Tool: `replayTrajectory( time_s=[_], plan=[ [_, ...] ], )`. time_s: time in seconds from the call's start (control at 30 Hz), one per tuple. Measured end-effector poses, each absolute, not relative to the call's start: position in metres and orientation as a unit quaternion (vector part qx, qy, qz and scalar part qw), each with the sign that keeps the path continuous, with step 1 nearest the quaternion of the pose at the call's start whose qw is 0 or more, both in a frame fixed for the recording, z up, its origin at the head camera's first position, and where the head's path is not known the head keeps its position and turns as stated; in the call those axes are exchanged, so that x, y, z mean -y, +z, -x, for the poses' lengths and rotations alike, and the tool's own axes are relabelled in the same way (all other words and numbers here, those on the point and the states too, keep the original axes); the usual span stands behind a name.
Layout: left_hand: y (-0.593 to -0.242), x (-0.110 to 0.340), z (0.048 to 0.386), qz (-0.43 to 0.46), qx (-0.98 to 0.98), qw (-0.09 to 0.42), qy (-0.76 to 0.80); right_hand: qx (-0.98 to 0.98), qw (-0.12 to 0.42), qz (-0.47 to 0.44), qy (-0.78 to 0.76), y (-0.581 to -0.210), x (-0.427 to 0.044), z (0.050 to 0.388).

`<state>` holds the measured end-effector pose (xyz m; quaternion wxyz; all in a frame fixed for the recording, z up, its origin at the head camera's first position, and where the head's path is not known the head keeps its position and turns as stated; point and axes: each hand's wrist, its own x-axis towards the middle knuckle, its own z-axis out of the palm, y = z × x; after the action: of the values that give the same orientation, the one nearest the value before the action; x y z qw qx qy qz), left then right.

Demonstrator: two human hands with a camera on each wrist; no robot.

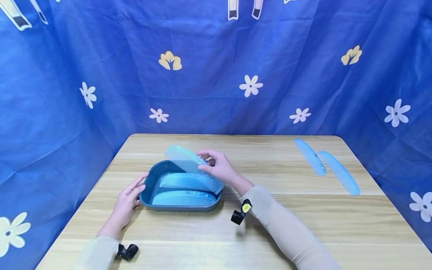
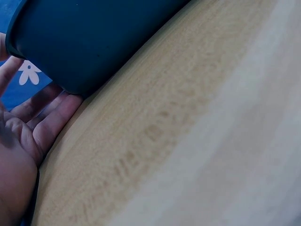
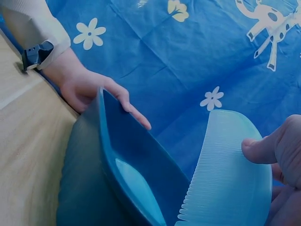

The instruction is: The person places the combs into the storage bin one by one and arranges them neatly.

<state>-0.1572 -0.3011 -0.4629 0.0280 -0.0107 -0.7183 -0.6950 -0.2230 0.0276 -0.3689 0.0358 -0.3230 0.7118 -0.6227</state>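
A dark blue basin (image 1: 182, 208) stands on the table with two light blue combs lying in it, one (image 1: 189, 181) behind the other (image 1: 183, 198). My right hand (image 1: 219, 165) pinches a third comb (image 1: 185, 157) by its spine, tilted over the back and right part of the basin, teeth toward the basin. In the right wrist view the thumb of my right hand (image 3: 282, 155) lies on the comb (image 3: 230, 165). My left hand (image 1: 129, 198) grips the basin's left end; in the left wrist view fingers (image 2: 59, 117) touch the basin's wall (image 2: 94, 42) low down.
Two more light blue combs, one (image 1: 310, 157) left of the other (image 1: 340, 173), lie on the wooden table (image 1: 270, 232) at the right. A blue curtain (image 1: 209, 86) with flowers hangs behind the table and along both sides.
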Motion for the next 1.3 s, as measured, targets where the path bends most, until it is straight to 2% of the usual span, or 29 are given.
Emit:
replayTrajectory(
  time_s=[0.33,0.67,1.3],
  plan=[
    [-0.464,0.301,0.158,0.005,0.715,0.022,-0.699,-0.719,0.063,0.349,-0.598,-0.405,-0.012,0.234],
    [-0.463,0.301,0.158,-0.003,0.722,0.024,-0.691,-0.747,0.071,0.416,-0.514,-0.416,-0.007,0.227],
    [-0.463,0.302,0.159,0.001,0.718,0.021,-0.696,-0.787,0.106,0.432,-0.427,-0.419,-0.002,0.225]
  ],
)
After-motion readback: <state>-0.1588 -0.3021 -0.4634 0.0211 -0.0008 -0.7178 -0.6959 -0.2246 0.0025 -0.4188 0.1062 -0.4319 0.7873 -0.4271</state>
